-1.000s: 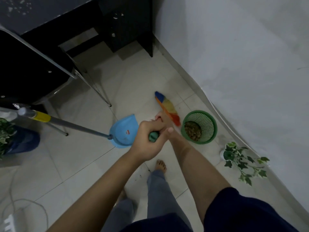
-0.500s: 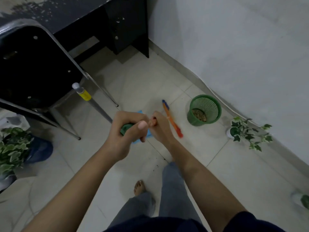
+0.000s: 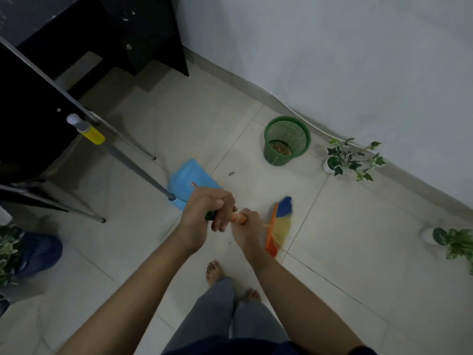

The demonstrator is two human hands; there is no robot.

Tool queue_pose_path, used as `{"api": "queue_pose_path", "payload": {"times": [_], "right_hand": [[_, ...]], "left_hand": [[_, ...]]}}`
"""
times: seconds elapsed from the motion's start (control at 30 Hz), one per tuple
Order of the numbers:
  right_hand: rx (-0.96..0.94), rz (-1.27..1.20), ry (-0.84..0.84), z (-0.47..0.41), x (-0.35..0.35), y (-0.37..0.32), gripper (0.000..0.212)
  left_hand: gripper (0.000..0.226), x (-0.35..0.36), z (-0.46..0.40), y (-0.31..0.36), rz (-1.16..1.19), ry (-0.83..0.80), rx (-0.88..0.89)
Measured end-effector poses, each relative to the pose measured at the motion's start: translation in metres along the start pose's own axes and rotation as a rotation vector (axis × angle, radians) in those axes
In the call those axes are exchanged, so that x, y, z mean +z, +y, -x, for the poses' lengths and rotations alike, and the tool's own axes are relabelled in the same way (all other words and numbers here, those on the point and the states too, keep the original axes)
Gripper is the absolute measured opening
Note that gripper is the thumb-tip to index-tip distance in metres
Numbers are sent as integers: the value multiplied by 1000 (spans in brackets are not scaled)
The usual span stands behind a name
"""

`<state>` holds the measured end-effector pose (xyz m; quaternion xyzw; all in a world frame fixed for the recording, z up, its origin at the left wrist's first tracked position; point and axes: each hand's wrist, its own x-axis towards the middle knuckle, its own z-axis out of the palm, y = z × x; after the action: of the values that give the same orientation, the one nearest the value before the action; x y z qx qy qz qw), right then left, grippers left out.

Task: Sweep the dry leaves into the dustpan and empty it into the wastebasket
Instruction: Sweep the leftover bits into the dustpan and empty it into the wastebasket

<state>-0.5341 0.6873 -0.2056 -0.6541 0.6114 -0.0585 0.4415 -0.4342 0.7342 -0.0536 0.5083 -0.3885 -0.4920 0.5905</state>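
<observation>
A: What are the largest items?

B: A pale tiled floor (image 3: 158, 124) meets a white wall (image 3: 332, 47) running from far centre to near right. At far left stand a black desk (image 3: 143, 34) and a black chair (image 3: 30, 111) with metal legs.

A: Where are the task's things?

B: The blue dustpan (image 3: 189, 178) lies on the floor left of centre, just beyond the hands; its long grey handle (image 3: 133, 165), with a yellow band near the top, slants up and left to the chair. The green mesh wastebasket (image 3: 286, 140) stands near the wall, right of and beyond the dustpan, with dry leaves (image 3: 280, 147) visible in its bottom. One leaf (image 3: 232, 173) lies on the tile between dustpan and wastebasket.

A: And the broom?

B: The broom head (image 3: 279, 226), with blue, yellow and orange bristles, is just right of the hands, at the floor and blurred.

A: How are the hands set?

B: The left hand (image 3: 204, 213) wraps its curled fingers round the green end of the broom handle; the right hand (image 3: 248, 226) grips the orange part (image 3: 239, 218) just below, fingers curled round it, the two hands touching.

A: Smaller items?

B: Two potted ivy plants, one (image 3: 353, 160) by the wall, one (image 3: 455, 242) at the right edge. Two bare feet (image 3: 215, 272) stand near centre.
</observation>
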Motion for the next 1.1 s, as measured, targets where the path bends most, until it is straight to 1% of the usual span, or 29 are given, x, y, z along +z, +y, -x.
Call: {"api": "queue_pose_path", "payload": {"times": [0.07,0.1,0.17,0.27,0.33,0.37,0.4,0.47,0.53,0.57,0.63,0.7,0.77,0.9,1.0,1.1], "right_hand": [[10,46,-69,-7,3,-10,16],[-1,59,-67,-9,1,-15,19],[-69,53,-1,-9,-8,-24,18],[-200,-74,117,1,-24,-32,16],[-318,-61,129,12,-34,-29,18],[-353,-60,94,18,-40,-26,19],[-354,-70,26,23,-45,-22,19],[-295,-109,-166,37,-55,-11,20],[-234,-122,-339,50,-54,2,27],[-224,-92,-390,56,-48,10,30],[-208,-72,-432,67,-30,19,24],[-218,-123,-405,75,-11,24,20],[-219,-160,-357,78,5,24,24],[-257,-173,-216,72,27,20,34],[-250,-312,-79,63,41,13,30],[-221,-491,55,53,50,-2,32]], "left_hand": [[27,-4,-3,5,-64,-26,0],[26,-5,-5,11,-107,-45,15],[25,-3,-9,25,-163,-97,50],[20,5,-3,50,-112,-135,89],[15,12,7,67,-5,-128,110],[13,15,12,74,51,-134,119],[12,19,16,79,90,-141,125],[9,30,24,81,113,-140,120],[10,43,35,75,86,-124,90],[11,48,42,70,55,-113,76],[15,52,58,61,-31,-95,64],[17,49,73,53,-116,-66,65],[17,42,85,47,-167,-25,78],[26,28,99,31,-202,18,72],[28,17,101,20,-210,31,47],[28,1,96,25,-203,15,52]]}}
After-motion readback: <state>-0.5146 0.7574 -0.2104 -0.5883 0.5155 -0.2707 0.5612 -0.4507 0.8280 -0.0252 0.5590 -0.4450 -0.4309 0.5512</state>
